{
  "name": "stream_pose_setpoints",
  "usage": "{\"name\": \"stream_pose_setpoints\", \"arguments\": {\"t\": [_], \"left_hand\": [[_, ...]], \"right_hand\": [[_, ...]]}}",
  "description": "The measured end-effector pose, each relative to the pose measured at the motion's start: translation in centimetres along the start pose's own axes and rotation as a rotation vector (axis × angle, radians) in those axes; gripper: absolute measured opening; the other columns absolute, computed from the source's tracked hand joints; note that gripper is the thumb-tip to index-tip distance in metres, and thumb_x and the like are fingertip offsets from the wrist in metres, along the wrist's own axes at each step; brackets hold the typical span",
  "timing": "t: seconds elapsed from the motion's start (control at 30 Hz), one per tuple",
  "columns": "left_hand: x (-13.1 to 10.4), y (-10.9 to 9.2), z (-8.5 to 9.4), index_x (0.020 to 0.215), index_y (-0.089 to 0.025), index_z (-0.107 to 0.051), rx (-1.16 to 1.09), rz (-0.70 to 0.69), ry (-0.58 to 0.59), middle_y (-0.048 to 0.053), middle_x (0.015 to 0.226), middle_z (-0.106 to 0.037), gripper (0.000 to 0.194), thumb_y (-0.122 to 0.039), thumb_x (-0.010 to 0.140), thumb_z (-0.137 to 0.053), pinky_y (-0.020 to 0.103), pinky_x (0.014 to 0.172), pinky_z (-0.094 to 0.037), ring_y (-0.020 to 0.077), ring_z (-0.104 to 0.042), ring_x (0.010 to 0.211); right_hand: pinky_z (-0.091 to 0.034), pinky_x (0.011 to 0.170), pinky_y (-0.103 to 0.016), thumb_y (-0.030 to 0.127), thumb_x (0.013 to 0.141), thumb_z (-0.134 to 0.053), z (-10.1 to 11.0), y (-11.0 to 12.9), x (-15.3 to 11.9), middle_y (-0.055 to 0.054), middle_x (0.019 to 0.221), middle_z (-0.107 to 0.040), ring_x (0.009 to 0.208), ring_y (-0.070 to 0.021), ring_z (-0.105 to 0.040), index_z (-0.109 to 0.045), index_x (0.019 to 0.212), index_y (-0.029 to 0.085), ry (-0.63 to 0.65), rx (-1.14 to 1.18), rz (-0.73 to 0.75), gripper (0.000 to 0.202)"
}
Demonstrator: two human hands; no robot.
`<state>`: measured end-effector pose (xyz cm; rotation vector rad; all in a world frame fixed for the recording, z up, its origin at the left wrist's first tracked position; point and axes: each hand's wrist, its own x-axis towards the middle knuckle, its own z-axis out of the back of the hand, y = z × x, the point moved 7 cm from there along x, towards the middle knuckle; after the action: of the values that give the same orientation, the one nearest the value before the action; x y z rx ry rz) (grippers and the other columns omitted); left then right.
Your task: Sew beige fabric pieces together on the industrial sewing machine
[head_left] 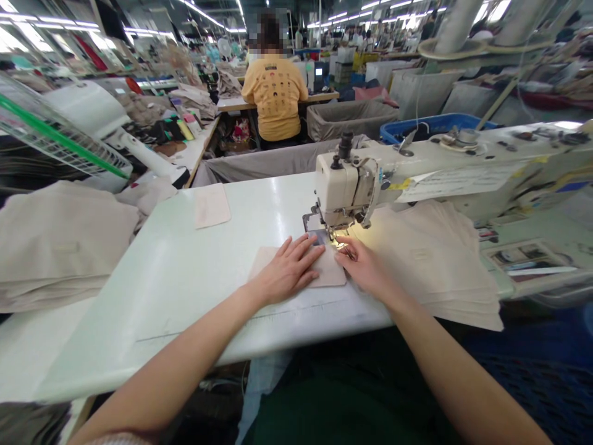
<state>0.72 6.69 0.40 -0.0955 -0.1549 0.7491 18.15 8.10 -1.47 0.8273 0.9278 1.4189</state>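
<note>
My left hand (pixel 291 267) lies flat, fingers stretched out, on a beige fabric piece (pixel 331 276) on the sewing table. The fabric's far edge reaches the needle area of a white sewing machine (pixel 340 191). Close to the lit presser foot (pixel 334 235), my right hand (pixel 364 264) has its thumb and fingers pinched together at the fabric's right side. A small dark, thin object shows at those fingers, too small to name. Part of the fabric is hidden under my left hand.
A small beige fabric piece (pixel 212 205) lies at the table's far left. Stacked beige panels (pixel 430 266) are right of the machine, and more panels (pixel 65 241) are piled at left. A person in a yellow shirt (pixel 274 99) sits ahead, beyond a grey cloth bin (pixel 273 164).
</note>
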Motion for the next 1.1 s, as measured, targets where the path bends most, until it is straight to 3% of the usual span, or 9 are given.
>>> {"name": "stream_pose_setpoints", "arguments": {"t": [0.17,0.33,0.53,0.93,1.1], "left_hand": [[0.0,0.1,-0.2,0.155,-0.020,-0.034,0.005,-0.009,0.005,0.016,0.164,-0.028,0.057,-0.047,0.105,-0.036,0.058,0.123,-0.020,0.0322,-0.022,0.153],[0.0,0.3,-0.4,0.155,-0.024,-0.034,-0.017,-0.008,0.019,0.013,0.165,-0.027,0.058,-0.051,0.104,-0.039,0.058,0.123,-0.020,0.0319,-0.021,0.153],[0.0,0.5,-0.4,0.155,-0.024,-0.033,-0.044,-0.006,0.039,0.014,0.165,-0.027,0.063,-0.055,0.101,-0.044,0.059,0.122,-0.021,0.0331,-0.022,0.153],[0.1,0.2,0.0,0.154,-0.026,-0.034,-0.080,-0.002,0.039,0.013,0.165,-0.027,0.065,-0.057,0.099,-0.047,0.059,0.122,-0.021,0.0333,-0.024,0.152],[0.0,0.5,-0.1,0.154,-0.024,-0.034,-0.070,0.020,0.062,0.014,0.165,-0.027,0.066,-0.055,0.098,-0.050,0.058,0.122,-0.021,0.0334,-0.024,0.152]], "right_hand": [[-0.043,0.064,-0.029,0.027,0.081,-0.065,-0.6,0.3,-0.5,0.010,0.062,-0.054,0.062,-0.0158,-0.058,-0.049,0.138,0.014,0.159,-0.069,-0.052,0.061],[-0.041,0.064,-0.028,0.022,0.079,-0.067,-0.7,0.5,-1.0,0.010,0.064,-0.052,0.064,-0.0152,-0.056,-0.040,0.148,0.011,0.244,-0.122,-0.035,0.075],[-0.041,0.069,-0.028,0.022,0.080,-0.067,-0.6,1.1,-1.3,0.006,0.076,-0.058,0.071,-0.0157,-0.058,-0.039,0.150,0.017,0.231,-0.207,-0.009,0.075],[-0.038,0.064,-0.026,0.022,0.085,-0.066,-0.5,2.7,-2.3,0.000,0.087,-0.069,0.073,-0.0175,-0.061,-0.031,0.156,0.020,0.231,-0.483,0.082,0.079],[-0.047,0.070,-0.031,0.024,0.084,-0.070,0.3,2.2,-3.8,-0.006,0.102,-0.068,0.085,-0.0216,-0.066,-0.044,0.147,0.020,0.112,-0.567,0.134,0.068]]}}
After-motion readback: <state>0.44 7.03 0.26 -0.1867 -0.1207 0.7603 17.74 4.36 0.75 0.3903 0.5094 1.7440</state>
